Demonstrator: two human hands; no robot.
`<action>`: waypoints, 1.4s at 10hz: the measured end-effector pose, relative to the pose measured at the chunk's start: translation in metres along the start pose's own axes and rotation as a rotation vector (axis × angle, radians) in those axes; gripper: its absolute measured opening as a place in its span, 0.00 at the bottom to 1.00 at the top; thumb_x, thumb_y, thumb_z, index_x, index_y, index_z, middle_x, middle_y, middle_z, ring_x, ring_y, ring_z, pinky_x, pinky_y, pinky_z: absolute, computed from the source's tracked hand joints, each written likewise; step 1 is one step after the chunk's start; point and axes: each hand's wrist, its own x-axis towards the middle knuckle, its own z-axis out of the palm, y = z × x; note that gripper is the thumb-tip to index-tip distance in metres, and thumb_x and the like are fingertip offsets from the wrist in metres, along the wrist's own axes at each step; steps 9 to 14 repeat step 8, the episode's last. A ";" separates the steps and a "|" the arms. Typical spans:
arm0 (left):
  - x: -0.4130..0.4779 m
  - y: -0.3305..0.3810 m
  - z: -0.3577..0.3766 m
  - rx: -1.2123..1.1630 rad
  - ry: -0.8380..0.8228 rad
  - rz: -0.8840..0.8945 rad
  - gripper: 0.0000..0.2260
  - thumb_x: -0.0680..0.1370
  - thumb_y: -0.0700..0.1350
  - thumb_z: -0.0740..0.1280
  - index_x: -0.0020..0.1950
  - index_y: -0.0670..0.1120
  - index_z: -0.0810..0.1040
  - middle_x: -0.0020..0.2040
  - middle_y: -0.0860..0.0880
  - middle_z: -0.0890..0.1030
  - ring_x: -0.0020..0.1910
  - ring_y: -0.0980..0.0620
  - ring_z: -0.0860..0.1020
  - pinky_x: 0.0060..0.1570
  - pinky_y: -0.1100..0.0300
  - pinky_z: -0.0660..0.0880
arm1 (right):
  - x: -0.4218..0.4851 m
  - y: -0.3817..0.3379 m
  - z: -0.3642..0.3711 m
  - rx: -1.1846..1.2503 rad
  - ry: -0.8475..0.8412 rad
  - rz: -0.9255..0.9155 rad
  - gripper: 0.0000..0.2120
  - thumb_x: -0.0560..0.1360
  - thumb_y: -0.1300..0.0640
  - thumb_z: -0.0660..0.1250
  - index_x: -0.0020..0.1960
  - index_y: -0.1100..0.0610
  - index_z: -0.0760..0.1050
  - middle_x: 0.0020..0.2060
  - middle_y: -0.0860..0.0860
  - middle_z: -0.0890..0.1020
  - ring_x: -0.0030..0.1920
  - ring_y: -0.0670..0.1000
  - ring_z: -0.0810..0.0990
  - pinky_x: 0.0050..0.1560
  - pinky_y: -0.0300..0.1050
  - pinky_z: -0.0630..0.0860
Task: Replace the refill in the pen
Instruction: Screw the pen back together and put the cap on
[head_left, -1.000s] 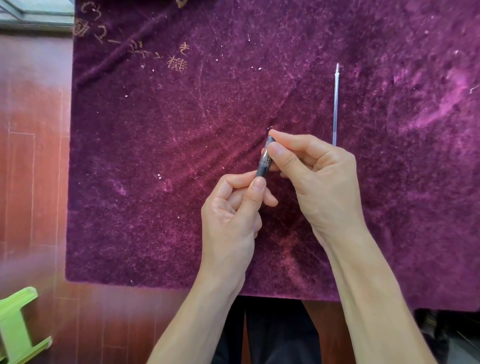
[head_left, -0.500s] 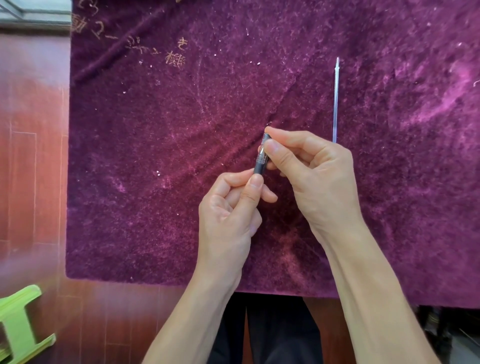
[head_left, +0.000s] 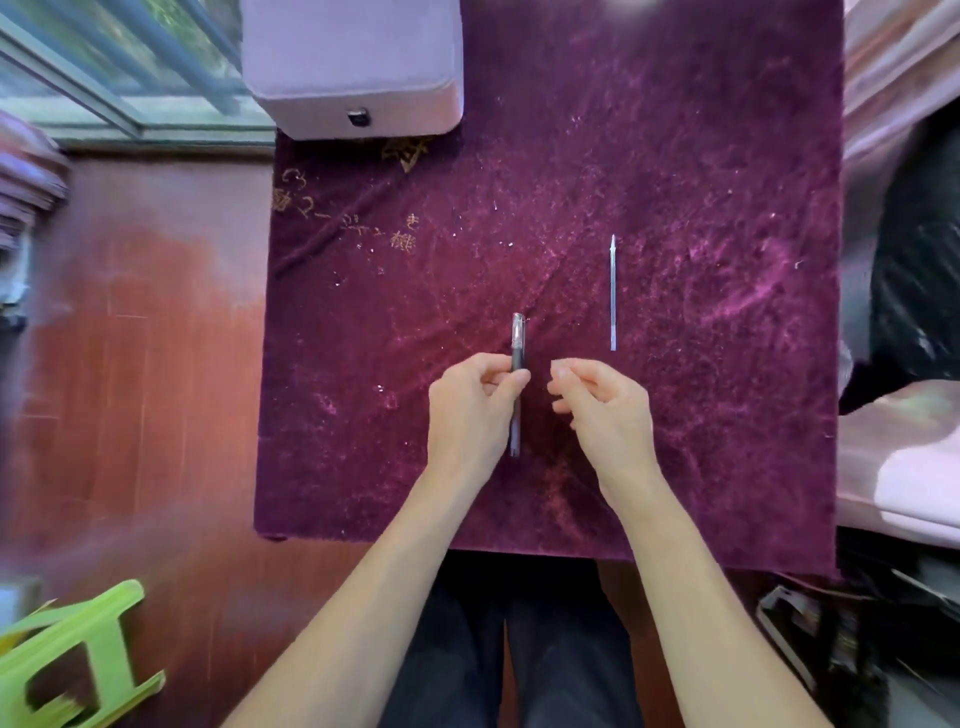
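A dark pen (head_left: 517, 343) with a clear cap end points away from me over the purple velvet cloth (head_left: 675, 415). My left hand (head_left: 470, 410) pinches it at mid-barrel between thumb and fingers; the rear part of the barrel shows below the hand. My right hand (head_left: 602, 410) hovers just right of the pen, fingers loosely curled and apart, holding nothing. A thin clear refill (head_left: 613, 291) lies alone on the cloth, up and to the right of both hands, tip pointing away.
A lilac box (head_left: 358, 67) sits at the cloth's far edge. A green plastic stool (head_left: 78, 654) stands on the red floor at lower left. Pale fabric and dark clutter (head_left: 904, 467) crowd the right side. My legs are below the table's near edge.
My right hand has let go of the pen's cap end and drawn away to the right. The left hand alone keeps the pen. The view has pulled back, showing more of the room.
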 end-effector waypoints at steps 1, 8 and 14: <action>0.021 0.017 -0.002 0.080 0.017 -0.037 0.08 0.75 0.47 0.74 0.52 0.46 0.87 0.45 0.52 0.87 0.45 0.55 0.84 0.54 0.59 0.78 | -0.018 0.011 -0.024 -0.109 0.013 0.102 0.08 0.82 0.55 0.70 0.56 0.56 0.86 0.44 0.51 0.89 0.33 0.34 0.83 0.34 0.26 0.75; 0.068 0.046 -0.021 0.260 -0.021 -0.196 0.15 0.74 0.54 0.72 0.54 0.46 0.84 0.54 0.47 0.85 0.56 0.45 0.82 0.59 0.53 0.77 | -0.094 0.065 -0.108 -0.215 0.117 0.408 0.06 0.80 0.53 0.71 0.49 0.50 0.87 0.37 0.47 0.89 0.34 0.42 0.84 0.43 0.42 0.76; 0.068 0.046 -0.021 0.260 -0.021 -0.196 0.15 0.74 0.54 0.72 0.54 0.46 0.84 0.54 0.47 0.85 0.56 0.45 0.82 0.59 0.53 0.77 | -0.094 0.065 -0.108 -0.215 0.117 0.408 0.06 0.80 0.53 0.71 0.49 0.50 0.87 0.37 0.47 0.89 0.34 0.42 0.84 0.43 0.42 0.76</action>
